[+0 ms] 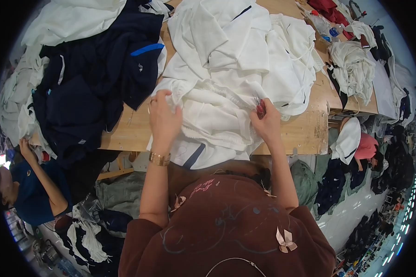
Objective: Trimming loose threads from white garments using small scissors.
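Note:
A white garment [212,117] with a gathered elastic edge lies spread at the front of the wooden table, its opening between my hands. My left hand [165,121] is closed on the garment's left edge. At the opposite edge, my right hand [268,122] is closed round small red-handled thread snips [261,109], their metal blades pointing away from me. The right fingers also meet the cloth, though whether they pinch it is hidden. A lower part of the garment with a dark stripe [194,156] hangs over the table's front edge.
Heaped white garments [222,37] lie behind my hands, navy garments [78,101] to the left. Bare wooden tabletop [305,134] shows at right. A person in dark blue [39,189] works at far left; another in pink [367,147] is at right, beside more clothing.

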A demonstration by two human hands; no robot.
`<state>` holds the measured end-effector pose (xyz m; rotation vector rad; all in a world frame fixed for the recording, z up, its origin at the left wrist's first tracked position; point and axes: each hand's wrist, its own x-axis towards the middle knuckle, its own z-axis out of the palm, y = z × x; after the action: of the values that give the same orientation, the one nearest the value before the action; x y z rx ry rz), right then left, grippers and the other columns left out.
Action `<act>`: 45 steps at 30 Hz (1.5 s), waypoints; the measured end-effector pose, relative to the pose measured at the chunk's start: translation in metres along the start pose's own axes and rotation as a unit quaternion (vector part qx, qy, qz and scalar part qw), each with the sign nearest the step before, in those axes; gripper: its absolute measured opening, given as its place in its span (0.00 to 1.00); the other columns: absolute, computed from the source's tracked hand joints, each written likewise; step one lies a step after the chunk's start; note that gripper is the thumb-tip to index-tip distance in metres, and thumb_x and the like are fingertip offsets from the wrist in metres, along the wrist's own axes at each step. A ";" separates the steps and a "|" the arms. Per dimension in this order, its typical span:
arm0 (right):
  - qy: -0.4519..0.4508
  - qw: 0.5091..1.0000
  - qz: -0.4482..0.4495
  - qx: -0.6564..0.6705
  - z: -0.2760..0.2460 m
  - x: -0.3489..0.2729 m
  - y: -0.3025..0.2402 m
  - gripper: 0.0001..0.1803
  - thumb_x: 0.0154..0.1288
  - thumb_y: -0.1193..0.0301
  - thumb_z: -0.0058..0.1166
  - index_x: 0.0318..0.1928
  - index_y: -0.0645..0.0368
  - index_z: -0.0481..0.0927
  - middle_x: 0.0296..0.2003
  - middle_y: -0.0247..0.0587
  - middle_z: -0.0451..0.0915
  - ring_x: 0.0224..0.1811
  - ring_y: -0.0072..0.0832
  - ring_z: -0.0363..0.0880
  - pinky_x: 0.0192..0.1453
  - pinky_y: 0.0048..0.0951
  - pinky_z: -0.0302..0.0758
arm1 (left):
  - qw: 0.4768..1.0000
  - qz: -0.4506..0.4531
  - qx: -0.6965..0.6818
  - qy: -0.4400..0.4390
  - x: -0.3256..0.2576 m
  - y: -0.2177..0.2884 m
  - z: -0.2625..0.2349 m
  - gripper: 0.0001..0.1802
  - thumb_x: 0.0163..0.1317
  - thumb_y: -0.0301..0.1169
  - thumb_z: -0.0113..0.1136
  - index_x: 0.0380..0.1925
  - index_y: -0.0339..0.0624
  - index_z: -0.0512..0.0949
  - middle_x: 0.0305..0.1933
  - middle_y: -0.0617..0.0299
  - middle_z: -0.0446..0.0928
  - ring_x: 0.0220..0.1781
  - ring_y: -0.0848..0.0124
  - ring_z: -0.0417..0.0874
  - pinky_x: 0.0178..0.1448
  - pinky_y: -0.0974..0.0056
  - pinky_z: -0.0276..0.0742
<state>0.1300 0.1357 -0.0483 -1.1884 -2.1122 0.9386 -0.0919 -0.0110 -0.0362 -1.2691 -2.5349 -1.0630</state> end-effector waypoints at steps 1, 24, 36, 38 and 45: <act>0.005 1.000 -0.009 -0.023 -0.001 0.000 -0.002 0.10 0.49 0.73 0.51 0.28 0.65 0.67 0.21 0.50 0.69 0.22 0.42 0.68 0.29 0.37 0.66 | 1.000 -0.001 -0.002 -0.002 0.003 0.011 0.002 0.15 0.50 0.26 0.61 0.37 0.37 0.70 0.36 0.49 0.75 0.40 0.53 0.77 0.43 0.56 0.71; -0.027 0.913 0.093 0.397 -0.022 0.003 -0.007 0.10 0.48 0.80 0.50 0.27 0.57 0.63 0.26 0.33 0.71 0.28 0.21 0.67 0.35 0.22 0.69 | 0.795 -0.318 -0.347 -0.383 -0.068 0.023 0.022 0.23 0.62 0.43 0.54 0.21 0.32 0.75 0.18 0.60 0.75 0.17 0.74 0.79 0.16 0.72 0.66; -0.064 0.608 0.116 0.783 -0.043 0.017 -0.034 0.08 0.50 0.79 0.45 0.27 0.54 0.61 0.28 0.36 0.70 0.34 0.28 0.73 0.43 0.30 0.73 | 0.746 -0.322 -0.510 -0.281 -0.042 0.011 0.010 0.14 0.64 0.39 0.51 0.34 0.38 0.71 0.17 0.62 0.74 0.12 0.79 0.70 0.14 0.75 0.59; -0.019 0.639 0.116 0.760 -0.049 0.020 -0.030 0.07 0.51 0.78 0.44 0.27 0.54 0.62 0.27 0.35 0.72 0.36 0.28 0.75 0.45 0.31 0.73 | 0.737 -0.290 -0.557 -0.251 -0.027 0.014 -0.008 0.15 0.66 0.40 0.48 0.42 0.39 0.71 0.30 0.59 0.78 0.23 0.77 0.77 0.20 0.74 0.66; 0.135 0.961 0.084 0.228 -0.029 0.013 -0.011 0.12 0.59 0.75 0.54 0.24 0.55 0.64 0.18 0.28 0.68 0.16 0.18 0.64 0.20 0.20 0.60 | 0.380 -0.213 -0.879 -0.195 -0.002 0.049 -0.042 0.21 0.68 0.37 0.37 0.56 0.38 0.64 0.59 0.57 0.69 0.60 0.65 0.70 0.62 0.54 0.68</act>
<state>0.1396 0.1520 -0.0203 -1.1826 -1.4926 1.1860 -0.0631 -0.0191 0.0207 -0.5375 -0.5931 -4.3136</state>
